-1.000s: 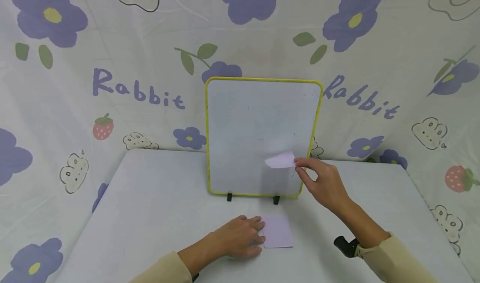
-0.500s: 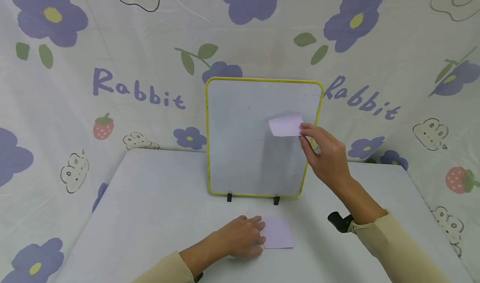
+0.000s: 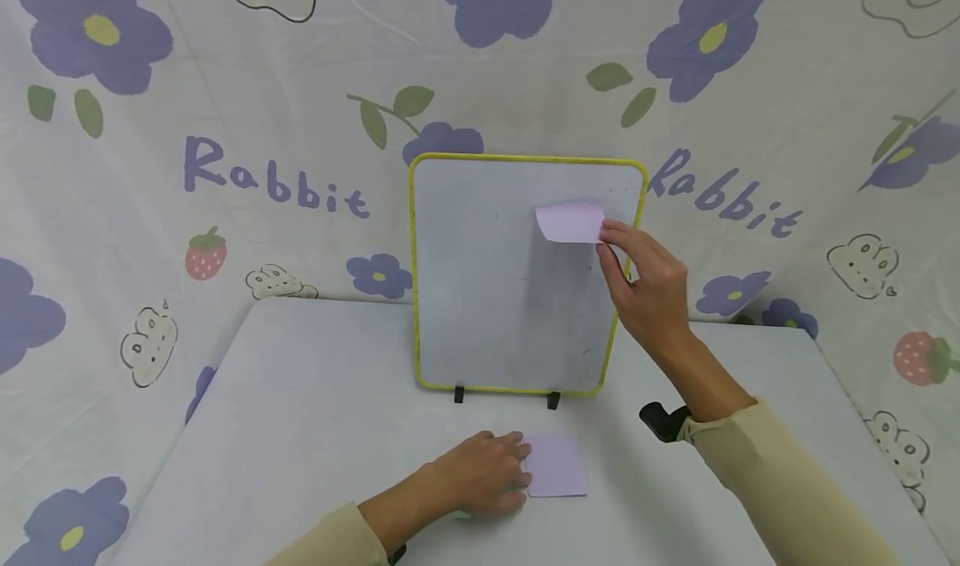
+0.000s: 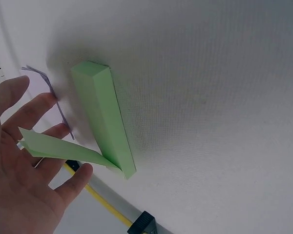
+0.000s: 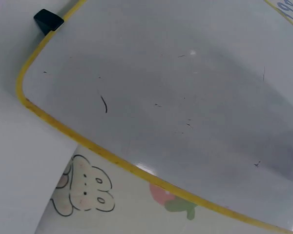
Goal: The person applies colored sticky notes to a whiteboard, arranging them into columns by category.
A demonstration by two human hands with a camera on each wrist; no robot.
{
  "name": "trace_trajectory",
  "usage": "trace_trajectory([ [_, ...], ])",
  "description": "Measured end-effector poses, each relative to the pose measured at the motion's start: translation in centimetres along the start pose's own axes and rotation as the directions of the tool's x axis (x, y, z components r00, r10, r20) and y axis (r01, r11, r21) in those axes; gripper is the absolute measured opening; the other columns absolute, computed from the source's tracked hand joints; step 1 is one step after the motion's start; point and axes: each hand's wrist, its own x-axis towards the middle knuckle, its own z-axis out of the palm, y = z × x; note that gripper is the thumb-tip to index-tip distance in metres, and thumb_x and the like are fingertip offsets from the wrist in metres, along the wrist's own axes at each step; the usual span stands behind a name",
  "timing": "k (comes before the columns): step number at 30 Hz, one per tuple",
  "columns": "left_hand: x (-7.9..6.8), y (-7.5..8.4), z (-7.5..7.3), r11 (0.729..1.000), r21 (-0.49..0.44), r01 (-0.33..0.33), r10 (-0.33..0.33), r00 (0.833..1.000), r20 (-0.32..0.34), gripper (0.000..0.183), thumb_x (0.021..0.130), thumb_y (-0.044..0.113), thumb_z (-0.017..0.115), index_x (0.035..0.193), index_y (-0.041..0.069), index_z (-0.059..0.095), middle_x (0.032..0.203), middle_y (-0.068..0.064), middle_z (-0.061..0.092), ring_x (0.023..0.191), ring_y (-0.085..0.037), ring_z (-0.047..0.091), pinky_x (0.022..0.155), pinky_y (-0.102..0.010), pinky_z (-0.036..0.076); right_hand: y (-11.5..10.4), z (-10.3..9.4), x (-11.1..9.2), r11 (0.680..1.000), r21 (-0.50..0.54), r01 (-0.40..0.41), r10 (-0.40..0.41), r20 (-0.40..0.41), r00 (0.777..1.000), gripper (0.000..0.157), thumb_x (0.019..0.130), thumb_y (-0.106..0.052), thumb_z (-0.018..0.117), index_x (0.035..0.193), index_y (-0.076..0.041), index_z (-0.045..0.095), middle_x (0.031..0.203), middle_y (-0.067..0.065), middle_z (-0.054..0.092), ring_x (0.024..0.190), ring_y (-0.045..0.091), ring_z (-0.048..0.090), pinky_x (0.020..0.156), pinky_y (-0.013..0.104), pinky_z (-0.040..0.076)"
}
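My right hand [image 3: 648, 287] pinches the right edge of a light purple sticky note [image 3: 570, 224] between thumb and fingers. The note is held in front of the upper right part of an upright whiteboard [image 3: 480, 299], its lower edge curling outward. Neither the hand nor the note shows in the right wrist view. Down on the table, my left hand [image 3: 483, 474] rests with extended fingertips at the left edge of a purple sticky note pad [image 3: 557, 466]. A green sticky note pad [image 4: 105, 117] lies beneath that palm, one green sheet [image 4: 63, 150] lifting off it.
Two black feet [image 3: 553, 400] support the yellow-framed whiteboard on the white table [image 3: 322, 399]. Behind it hangs a white cloth [image 3: 300, 107] printed with flowers and rabbits. A few dark marks [image 5: 104, 104] dot the board's surface.
My right hand has raised the purple sticky note from the board's lower right to its upper right, quickly at first, then a little more. My left hand has stayed in place.
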Motion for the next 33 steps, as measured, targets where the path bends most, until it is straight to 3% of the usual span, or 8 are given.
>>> trace_trajectory([
  [7, 0.2, 0.0, 0.5, 1.000, -0.005, -0.016, 0.016, 0.998, -0.066, 0.026, 0.098, 0.037, 0.055, 0.109, 0.029, 0.077, 0.125, 0.001, 0.064, 0.128, -0.019, 0.055, 0.091, -0.036, 0.051, 0.8, 0.4, -0.3, 0.999, -0.041, -0.020, 0.023, 0.077, 0.997, 0.022, 0.091, 0.000, 0.068, 0.113, 0.006, 0.070, 0.122, 0.018, 0.068, 0.115, 0.033, 0.065, 0.097, 0.046, 0.049],
  [13, 0.0, 0.2, 0.6, 0.996, -0.082, 0.025, -0.031, 0.997, -0.069, 0.027, 0.098, 0.035, 0.055, 0.113, 0.027, 0.076, 0.138, -0.003, 0.060, 0.133, -0.020, 0.051, 0.098, -0.038, 0.049, 1.1, 0.5, -0.6, 0.997, -0.063, -0.037, 0.043, 0.109, 0.993, 0.023, 0.090, -0.001, 0.070, 0.112, 0.007, 0.070, 0.121, 0.019, 0.069, 0.114, 0.033, 0.065, 0.097, 0.047, 0.050],
  [22, -0.2, -0.2, 0.0, 0.992, -0.121, 0.028, -0.040, 0.994, -0.100, 0.027, 0.098, 0.032, 0.056, 0.116, 0.024, 0.074, 0.140, -0.003, 0.058, 0.133, -0.017, 0.050, 0.099, -0.036, 0.048, 1.2, 0.9, -0.9, 0.995, -0.067, -0.076, 0.084, 0.124, 0.989, 0.025, 0.087, 0.002, 0.073, 0.112, 0.004, 0.071, 0.121, 0.017, 0.069, 0.114, 0.033, 0.065, 0.096, 0.047, 0.050],
  [25, 0.0, -0.8, -1.3, 0.986, -0.165, 0.026, -0.047, 0.991, -0.123, 0.027, 0.100, 0.031, 0.057, 0.118, 0.022, 0.074, 0.139, -0.003, 0.059, 0.130, -0.015, 0.052, 0.099, -0.035, 0.048, 1.1, 0.9, -1.0, 0.994, -0.070, -0.078, 0.087, 0.127, 0.988, 0.025, 0.087, 0.001, 0.073, 0.112, 0.004, 0.071, 0.121, 0.017, 0.069, 0.114, 0.033, 0.065, 0.095, 0.047, 0.051],
  [29, 0.2, -2.0, -4.5, 0.972, -0.233, 0.000, -0.050, 0.977, -0.209, 0.025, 0.100, 0.027, 0.058, 0.114, 0.017, 0.075, 0.129, -0.001, 0.066, 0.120, -0.013, 0.060, 0.097, -0.034, 0.049, 1.0, 0.9, -1.1, 0.994, -0.077, -0.082, 0.092, 0.132, 0.987, 0.026, 0.088, 0.001, 0.072, 0.113, 0.005, 0.071, 0.121, 0.018, 0.069, 0.114, 0.034, 0.065, 0.095, 0.047, 0.051],
  [31, 0.2, -2.8, -6.3, 0.966, -0.258, -0.023, -0.055, 0.955, -0.290, 0.021, 0.099, 0.022, 0.059, 0.108, 0.015, 0.077, 0.119, 0.000, 0.070, 0.112, -0.012, 0.064, 0.094, -0.031, 0.051, 1.0, 0.9, -1.1, 0.993, -0.078, -0.083, 0.093, 0.132, 0.987, 0.026, 0.088, 0.001, 0.072, 0.113, 0.005, 0.071, 0.121, 0.018, 0.069, 0.113, 0.034, 0.065, 0.095, 0.047, 0.051],
  [33, 0.2, -3.5, -8.1, 0.964, -0.264, -0.043, -0.066, 0.918, -0.390, 0.019, 0.098, 0.018, 0.059, 0.102, 0.014, 0.077, 0.109, 0.002, 0.072, 0.102, -0.011, 0.067, 0.087, -0.028, 0.053, 1.0, 1.0, -1.1, 0.994, -0.079, -0.080, 0.090, 0.134, 0.987, 0.025, 0.088, 0.001, 0.072, 0.113, 0.005, 0.071, 0.121, 0.018, 0.069, 0.113, 0.034, 0.065, 0.095, 0.047, 0.051],
])
